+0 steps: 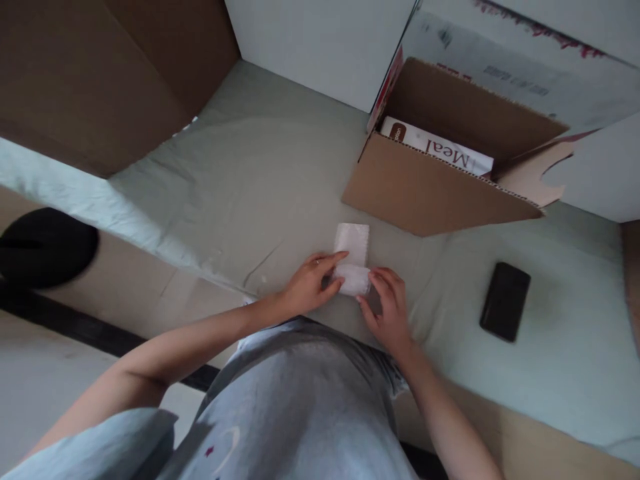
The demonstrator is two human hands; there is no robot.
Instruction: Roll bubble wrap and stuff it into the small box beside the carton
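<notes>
A whitish strip that looks like bubble wrap (353,240), with bumpy edges, lies on the pale green sheet in front of me. Its near end is folded or rolled into a thicker bundle (353,279). My left hand (315,281) grips the left end of this bundle, thumb at the near side and a finger reaching over the top. On the right end, my right hand (389,305) pinches it between thumb and fingers. Whether anything is wrapped inside is hidden.
An open cardboard box (435,193) holding a white carton marked "Meal" (440,145) stands beyond my hands. To the right lies a black rectangular object (505,301). A large brown box (110,87) is at the far left, and a round black base (50,247) stands on the floor.
</notes>
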